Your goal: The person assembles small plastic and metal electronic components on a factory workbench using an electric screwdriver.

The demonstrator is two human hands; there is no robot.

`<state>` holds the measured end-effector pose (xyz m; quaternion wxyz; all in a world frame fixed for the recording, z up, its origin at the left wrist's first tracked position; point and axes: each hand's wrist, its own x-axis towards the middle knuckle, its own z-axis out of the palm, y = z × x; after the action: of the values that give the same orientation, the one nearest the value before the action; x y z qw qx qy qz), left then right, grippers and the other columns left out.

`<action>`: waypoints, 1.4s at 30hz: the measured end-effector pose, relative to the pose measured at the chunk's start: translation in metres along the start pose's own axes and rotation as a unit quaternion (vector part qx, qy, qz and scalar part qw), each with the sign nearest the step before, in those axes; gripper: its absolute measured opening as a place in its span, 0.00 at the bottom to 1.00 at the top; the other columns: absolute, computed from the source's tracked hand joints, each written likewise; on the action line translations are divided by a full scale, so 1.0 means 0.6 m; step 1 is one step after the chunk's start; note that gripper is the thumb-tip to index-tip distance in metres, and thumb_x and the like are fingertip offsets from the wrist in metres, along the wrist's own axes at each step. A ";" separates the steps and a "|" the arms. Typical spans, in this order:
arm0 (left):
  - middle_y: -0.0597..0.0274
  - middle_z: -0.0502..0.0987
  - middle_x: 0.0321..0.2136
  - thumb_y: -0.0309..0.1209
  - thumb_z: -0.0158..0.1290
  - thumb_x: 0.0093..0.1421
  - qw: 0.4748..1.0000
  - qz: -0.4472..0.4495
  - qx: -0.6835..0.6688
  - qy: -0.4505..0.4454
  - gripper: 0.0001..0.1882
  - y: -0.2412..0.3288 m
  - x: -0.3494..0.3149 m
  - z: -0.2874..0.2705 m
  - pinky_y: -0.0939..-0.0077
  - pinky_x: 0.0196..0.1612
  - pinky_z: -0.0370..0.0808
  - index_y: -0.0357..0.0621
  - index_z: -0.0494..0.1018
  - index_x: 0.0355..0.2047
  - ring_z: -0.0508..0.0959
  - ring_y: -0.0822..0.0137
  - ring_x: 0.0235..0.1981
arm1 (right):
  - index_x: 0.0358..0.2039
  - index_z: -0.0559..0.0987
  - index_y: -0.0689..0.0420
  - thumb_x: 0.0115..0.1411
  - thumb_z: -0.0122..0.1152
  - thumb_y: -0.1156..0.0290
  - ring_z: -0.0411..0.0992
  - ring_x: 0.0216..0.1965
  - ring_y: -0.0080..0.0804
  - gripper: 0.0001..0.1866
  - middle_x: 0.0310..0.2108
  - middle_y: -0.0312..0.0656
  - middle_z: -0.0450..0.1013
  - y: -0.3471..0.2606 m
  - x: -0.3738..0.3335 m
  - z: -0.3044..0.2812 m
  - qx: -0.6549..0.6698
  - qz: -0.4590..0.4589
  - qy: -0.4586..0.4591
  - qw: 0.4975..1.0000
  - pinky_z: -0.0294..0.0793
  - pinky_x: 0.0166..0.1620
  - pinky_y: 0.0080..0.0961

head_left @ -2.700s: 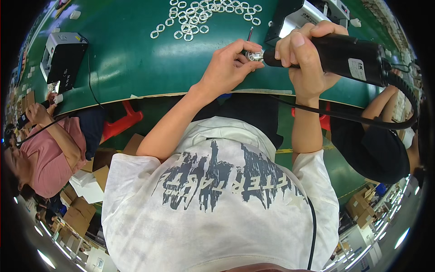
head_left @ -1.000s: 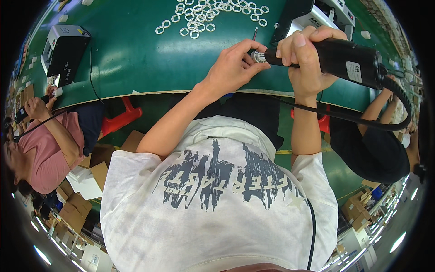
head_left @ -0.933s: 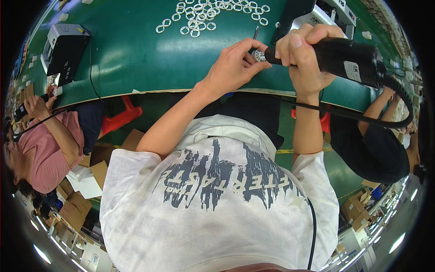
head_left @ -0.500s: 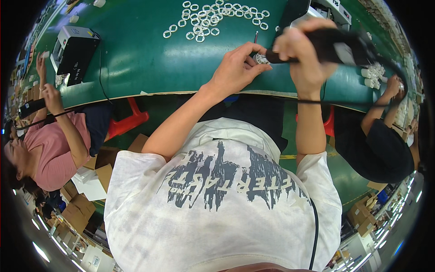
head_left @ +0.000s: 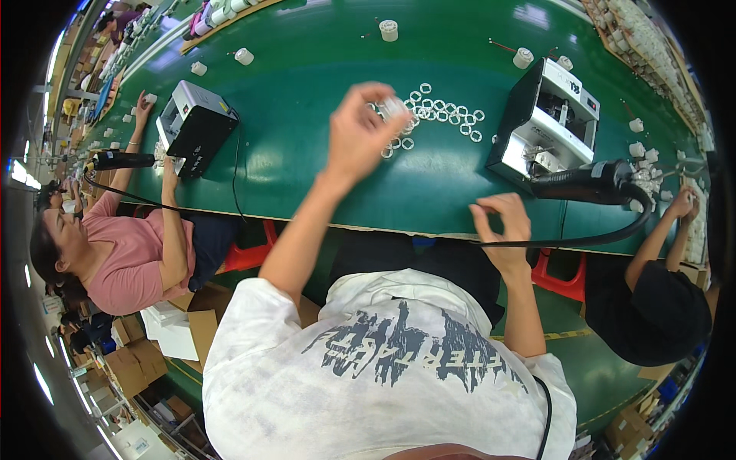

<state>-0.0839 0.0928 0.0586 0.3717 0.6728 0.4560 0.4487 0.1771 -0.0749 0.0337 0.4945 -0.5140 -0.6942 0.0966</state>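
Observation:
My left hand [head_left: 354,142] is raised over the table, its fingers closed on a small white round part [head_left: 393,109] that is blurred by motion. Flat white rings [head_left: 441,111] with square-looking openings lie scattered on the table behind and beside it. My right hand [head_left: 504,226] is near the table's front edge, fingers curled but with a gap between thumb and index finger, and nothing shows in it. Beyond it, a black electric screwdriver [head_left: 583,182] with a thick cable lies at the front of a black-and-white screw feeder [head_left: 548,123].
The green table [head_left: 299,153] carries a second feeder box [head_left: 198,126] at left and several white cylindrical parts [head_left: 389,31] at the back. A co-worker in pink [head_left: 130,253] sits at left, another in black [head_left: 652,307] at right. The screwdriver cable [head_left: 567,244] crosses the table's front edge.
My right hand has let go of the screwdriver, which now lies by the feeder. My left hand has moved away from it, up over the rings, with the white part. The view has shifted.

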 end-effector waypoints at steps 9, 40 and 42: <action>0.48 0.87 0.51 0.46 0.72 0.62 0.972 0.031 0.187 0.137 0.34 -0.215 0.269 -0.092 0.64 0.45 0.83 0.35 0.78 0.60 0.85 0.63 0.34 | 0.47 0.82 0.57 0.62 0.75 0.73 0.76 0.44 0.46 0.14 0.41 0.42 0.74 0.024 0.116 0.149 -0.014 -0.019 -0.152 0.988 0.77 0.45 0.41; 0.55 0.83 0.41 0.27 0.77 0.52 0.976 0.190 0.094 -0.058 0.21 0.005 -0.124 0.077 0.63 0.51 0.80 0.39 0.81 0.45 0.83 0.55 0.45 | 0.53 0.79 0.58 0.62 0.74 0.74 0.77 0.45 0.49 0.20 0.42 0.47 0.76 0.025 0.023 0.050 -0.107 0.079 -0.140 0.981 0.76 0.49 0.43; 0.53 0.81 0.45 0.27 0.77 0.53 0.976 0.172 0.105 -0.084 0.23 -0.009 -0.139 0.096 0.61 0.50 0.80 0.39 0.80 0.48 0.82 0.52 0.45 | 0.54 0.79 0.58 0.63 0.74 0.72 0.77 0.46 0.49 0.21 0.44 0.47 0.76 0.029 0.006 0.042 -0.124 0.090 -0.127 0.980 0.76 0.49 0.44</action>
<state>-0.0464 0.0104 0.0133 0.2531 0.8119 0.3450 0.3971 0.1681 -0.0548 0.0125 0.3244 -0.6152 -0.7086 0.1187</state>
